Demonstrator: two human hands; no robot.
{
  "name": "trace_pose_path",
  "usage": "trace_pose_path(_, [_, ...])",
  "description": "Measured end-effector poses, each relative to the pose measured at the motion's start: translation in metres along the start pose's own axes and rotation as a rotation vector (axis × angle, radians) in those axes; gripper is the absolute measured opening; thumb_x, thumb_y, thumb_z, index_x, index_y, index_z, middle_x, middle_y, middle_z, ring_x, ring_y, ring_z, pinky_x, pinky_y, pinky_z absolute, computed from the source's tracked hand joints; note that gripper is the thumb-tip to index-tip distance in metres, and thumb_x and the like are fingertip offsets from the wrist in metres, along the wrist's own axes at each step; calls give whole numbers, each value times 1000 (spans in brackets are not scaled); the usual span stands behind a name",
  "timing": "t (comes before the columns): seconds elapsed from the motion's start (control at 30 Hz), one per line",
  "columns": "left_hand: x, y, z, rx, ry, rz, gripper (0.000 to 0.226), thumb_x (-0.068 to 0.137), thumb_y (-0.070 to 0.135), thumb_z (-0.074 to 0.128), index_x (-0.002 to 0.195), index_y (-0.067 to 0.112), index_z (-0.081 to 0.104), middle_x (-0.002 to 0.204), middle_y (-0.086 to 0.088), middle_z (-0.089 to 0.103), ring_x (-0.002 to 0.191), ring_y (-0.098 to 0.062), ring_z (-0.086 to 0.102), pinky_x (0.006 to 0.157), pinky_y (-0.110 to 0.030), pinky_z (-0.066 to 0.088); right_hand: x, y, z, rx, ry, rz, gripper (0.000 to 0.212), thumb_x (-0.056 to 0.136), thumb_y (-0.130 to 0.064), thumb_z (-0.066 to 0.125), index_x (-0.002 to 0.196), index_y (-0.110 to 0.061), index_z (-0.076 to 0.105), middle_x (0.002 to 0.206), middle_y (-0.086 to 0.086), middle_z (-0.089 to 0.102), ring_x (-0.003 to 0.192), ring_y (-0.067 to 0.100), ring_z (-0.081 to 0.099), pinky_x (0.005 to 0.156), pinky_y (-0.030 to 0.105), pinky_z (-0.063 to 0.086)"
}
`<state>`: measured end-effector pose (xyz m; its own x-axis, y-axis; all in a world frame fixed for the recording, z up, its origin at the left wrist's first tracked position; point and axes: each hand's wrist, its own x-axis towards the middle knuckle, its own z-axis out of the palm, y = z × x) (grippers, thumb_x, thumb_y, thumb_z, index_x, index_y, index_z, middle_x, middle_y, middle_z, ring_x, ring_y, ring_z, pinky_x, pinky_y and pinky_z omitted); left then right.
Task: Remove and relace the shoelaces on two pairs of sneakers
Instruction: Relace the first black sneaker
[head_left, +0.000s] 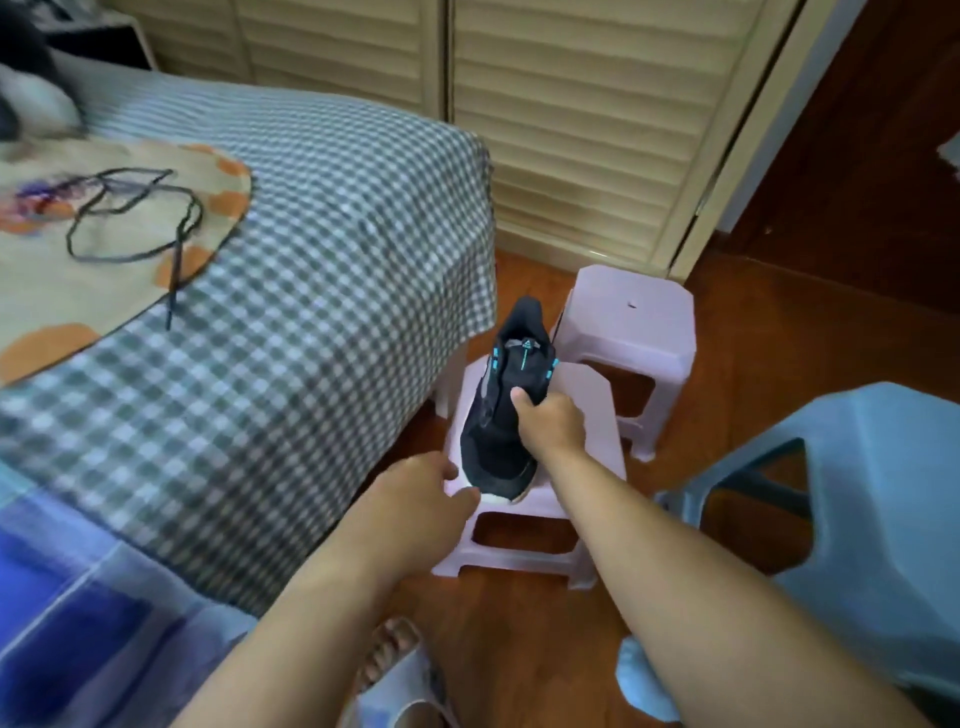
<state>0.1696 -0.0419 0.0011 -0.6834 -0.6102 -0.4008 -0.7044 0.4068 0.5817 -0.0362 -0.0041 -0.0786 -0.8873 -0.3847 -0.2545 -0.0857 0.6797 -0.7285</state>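
A black sneaker (498, 415) with teal eyelet accents and no lace lies on a low pink stool (592, 426), toe toward me. My right hand (550, 421) grips the sneaker's right side near the tongue, thumb on top. Hovering just left of the toe, my left hand (421, 493) has loosely curled fingers and holds nothing. A loose black shoelace (130, 218) lies in loops on a beige and orange mat (47, 291) on the bed at the left.
A bed with a grey checked cover (311, 291) fills the left. A second pink stool (628, 322) stands behind the first, a blue stool (872, 493) at the right. Louvred wardrobe doors (571, 114) stand behind. My sandalled foot (400, 670) rests on the wooden floor.
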Motion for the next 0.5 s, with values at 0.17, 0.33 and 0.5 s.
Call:
trace_pose_path(0.17, [21, 18, 19, -234, 5, -30, 56, 96, 34, 62, 147, 21, 45, 141, -5, 53, 111, -20, 57, 87, -26, 50, 5, 9, -8, 127, 2, 97, 36, 97, -36, 62, 117, -7, 69, 116, 15, 69, 108, 37, 63, 85, 36, 49])
trace_pose_path(0.33, [23, 49, 43, -553, -68, -206, 73, 94, 5, 54, 160, 12, 22, 156, -13, 42, 140, -32, 45, 111, -40, 42, -27, 33, -29, 87, -1, 130, 29, 95, -32, 64, 116, -13, 71, 112, 12, 72, 104, 34, 65, 82, 32, 48])
trace_pose_path(0.5, [-9, 65, 55, -548, -144, -213, 53, 81, -10, 43, 128, 5, 61, 108, -20, 67, 85, -29, 62, 80, -41, 57, -75, 61, -44, 97, -56, 96, 29, 92, -30, 67, 116, -15, 70, 114, 9, 72, 103, 32, 66, 90, 35, 52])
